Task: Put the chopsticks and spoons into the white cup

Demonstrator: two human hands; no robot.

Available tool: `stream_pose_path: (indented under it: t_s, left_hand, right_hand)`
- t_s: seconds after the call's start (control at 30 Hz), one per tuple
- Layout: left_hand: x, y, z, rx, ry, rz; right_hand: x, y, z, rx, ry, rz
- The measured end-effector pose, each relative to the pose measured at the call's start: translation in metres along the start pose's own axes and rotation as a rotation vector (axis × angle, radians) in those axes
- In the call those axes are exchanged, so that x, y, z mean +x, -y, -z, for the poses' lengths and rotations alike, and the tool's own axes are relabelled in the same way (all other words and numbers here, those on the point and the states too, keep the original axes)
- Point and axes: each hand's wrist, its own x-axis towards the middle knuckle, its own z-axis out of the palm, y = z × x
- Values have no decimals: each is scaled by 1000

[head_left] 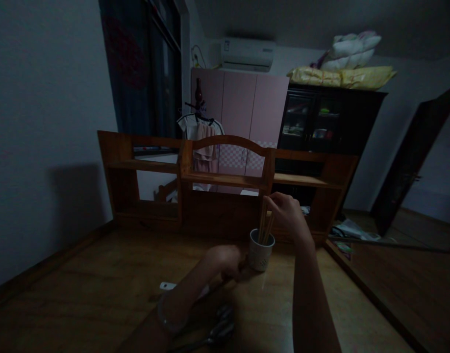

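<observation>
A light-coloured cup (260, 257) with small holes low in its side stands upright on the wooden tabletop. Several wooden chopsticks (264, 225) lean in it, and my right hand (286, 211) pinches their upper ends from above. Beside the cup's lower left is my left hand (227, 262), its fingers curled. A brown, stick-like shape shows by those fingers, too dim to identify. Under my left forearm lies a white-handled utensil (168, 286), mostly covered. Metal spoons (223, 326) rest nearer to me, dark and blurred.
A low wooden shelf unit (225, 181) runs along the far edge of the table. A raised wooden edge (372, 299) borders the right side, and a wall (44, 147) rises at the left. Beyond are a pink wardrobe (239, 108) and a dark cabinet (328, 117). The room is dim.
</observation>
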Motion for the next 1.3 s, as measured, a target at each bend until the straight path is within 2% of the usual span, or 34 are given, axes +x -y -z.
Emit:
stream_pose_path:
  t_s: [0.07,0.13,0.2,0.33,0.43,0.53,0.6,0.87,1.03,1.17,1.3]
  left_hand:
    - [-20,-1,25,-7,-34,-23]
    - [-44,-5,48,-51,-216,-113]
    - [-66,-11,66,-174,-334,-212]
    - [-87,-22,83,-531,-418,-342]
    - [-81,-21,83,-691,-486,-395]
    - [-67,-15,81,-687,-621,-414]
    - [-59,-13,78,-657,-671,-418]
    - [-50,-19,71,-656,-588,-468]
    - [-46,-15,67,-753,-523,-409]
    - [-44,-13,65,-736,-540,-343]
    - [-46,-12,68,-625,-618,-303]
  right_hand:
    - [0,3,-1,30,31,7]
    - [0,6,-3,105,92,18]
    - [0,9,-6,222,181,34]
    - [1,18,-12,461,335,59]
    - [1,26,-11,576,397,69]
    - [0,31,-9,635,436,72]
    - [0,32,-8,650,443,73]
    - [-2,30,-10,702,433,107]
    - [-2,30,-9,732,450,104]
    - [-1,29,-9,772,443,112]
    - [0,24,-10,766,464,113]
